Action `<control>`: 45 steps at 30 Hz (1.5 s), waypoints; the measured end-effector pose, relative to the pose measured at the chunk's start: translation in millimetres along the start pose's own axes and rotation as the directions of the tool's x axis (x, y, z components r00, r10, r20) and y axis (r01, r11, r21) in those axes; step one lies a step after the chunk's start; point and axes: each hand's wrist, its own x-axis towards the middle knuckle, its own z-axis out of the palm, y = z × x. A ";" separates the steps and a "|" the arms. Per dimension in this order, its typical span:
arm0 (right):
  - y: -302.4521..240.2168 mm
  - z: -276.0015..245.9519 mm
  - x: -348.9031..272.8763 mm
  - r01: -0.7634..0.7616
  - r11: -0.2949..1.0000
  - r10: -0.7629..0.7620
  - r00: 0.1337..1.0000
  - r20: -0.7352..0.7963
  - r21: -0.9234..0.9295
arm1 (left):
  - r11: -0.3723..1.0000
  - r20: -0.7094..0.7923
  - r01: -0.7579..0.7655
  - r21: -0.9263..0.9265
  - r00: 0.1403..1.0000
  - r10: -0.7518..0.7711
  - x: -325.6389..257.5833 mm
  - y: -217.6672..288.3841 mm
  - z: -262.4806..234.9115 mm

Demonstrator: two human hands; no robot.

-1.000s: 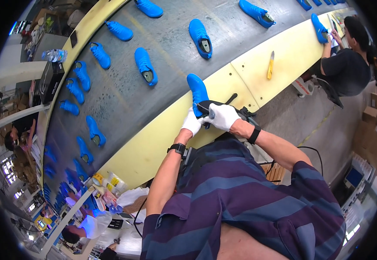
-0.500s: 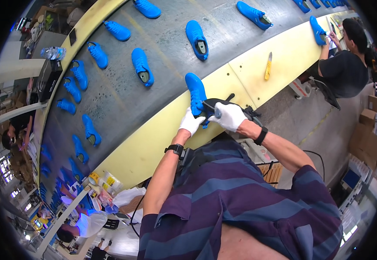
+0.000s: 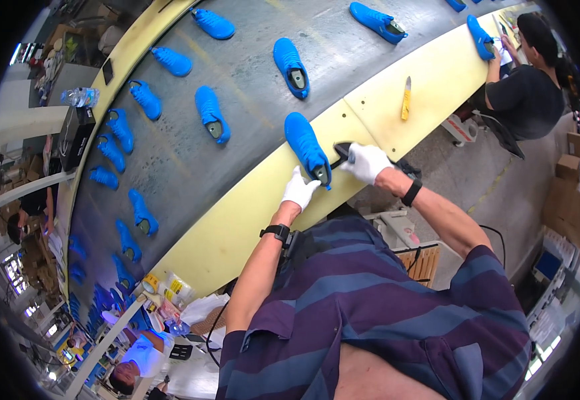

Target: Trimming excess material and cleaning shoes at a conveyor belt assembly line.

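A blue lace-up shoe point(image 3: 305, 143) lies on the pale yellow worktop edge, toe away from me, heel toward me, with a dark greenish insole showing in its opening. My left hand point(image 3: 299, 191), in a white glove, grips the shoe at its heel, thumb raised beside it. My right hand point(image 3: 368, 164), also gloved, is closed around a black tool point(image 3: 343, 150) just right of the shoe's opening; the glove hides much of it, so its exact kind is unclear. The tool appears apart from the shoe.
A yellow-handled knife point(image 3: 406, 100) lies on the worktop point(image 3: 236, 230) to the right. Beyond runs a grey conveyor belt point(image 3: 250, 60) carrying several blue shoes. A co-worker point(image 3: 526, 87) handles a blue shoe at the far right. A water bottle point(image 3: 80, 97) stands at the far left.
My right hand has drawn the black tool away from the shoe's opening to the right. The shoe's heel now shows more fully. The left hand stays at the heel.
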 end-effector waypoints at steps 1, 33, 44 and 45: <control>12.0 -4.4 13.0 -0.034 0.998 0.036 0.998 -0.051 0.043 | 1.000 0.000 0.001 0.000 1.000 -0.001 0.6 -8.2 2.8; -4.4 23.3 19.0 -0.248 0.569 -0.016 0.950 0.312 0.784 | 0.486 0.282 0.226 -0.844 0.958 0.044 -36.5 60.2 -27.4; -6.3 18.9 5.7 -0.170 0.509 -0.150 0.948 0.282 0.844 | 0.268 0.366 0.366 -0.891 0.929 -0.049 -33.7 61.2 -36.4; 1.7 5.7 9.9 -0.129 0.580 -0.159 0.950 0.268 0.804 | 0.265 0.365 0.366 -0.892 0.929 -0.053 -34.8 63.7 -37.6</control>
